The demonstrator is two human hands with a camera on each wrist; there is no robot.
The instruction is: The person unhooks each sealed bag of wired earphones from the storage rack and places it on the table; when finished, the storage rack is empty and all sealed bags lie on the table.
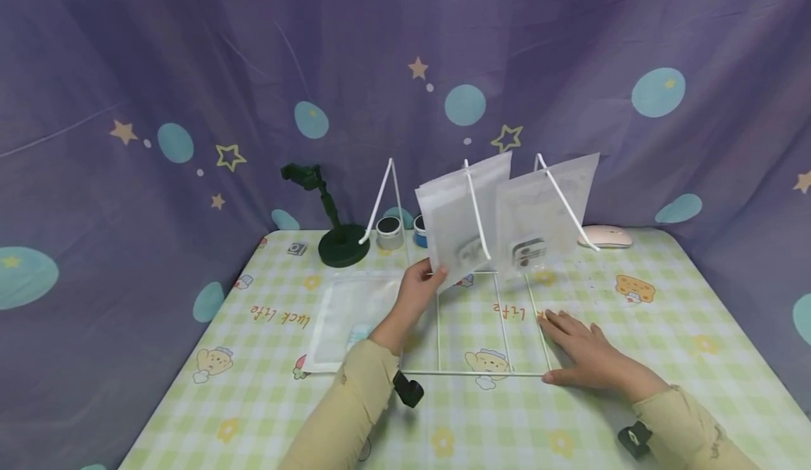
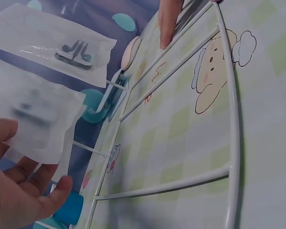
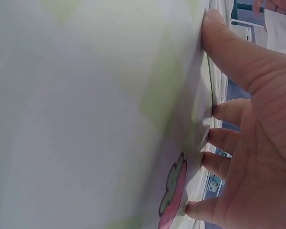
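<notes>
A white wire rack (image 1: 476, 373) lies with its base on the table, three angled wire dividers rising at its back. My left hand (image 1: 418, 293) grips the lower left edge of white translucent packets (image 1: 453, 210), which lean at the middle divider. In the left wrist view, the fingers (image 2: 62, 191) are at the bottom edge of these packets, and a dark printed shape shows through. Another white packet (image 1: 538, 202) stands at the right divider. My right hand (image 1: 586, 354) rests on the right side of the rack's base, fingers spread, with the thumb at the front corner.
Left of the rack, partly under its side, a white packet (image 1: 329, 315) lies flat on the checked tablecloth (image 1: 253, 399). Behind stand a dark green stand (image 1: 342, 245), a grey-white jar (image 1: 389, 234) and a blue jar (image 1: 420, 234). A pink mouse (image 1: 606, 236) sits back right.
</notes>
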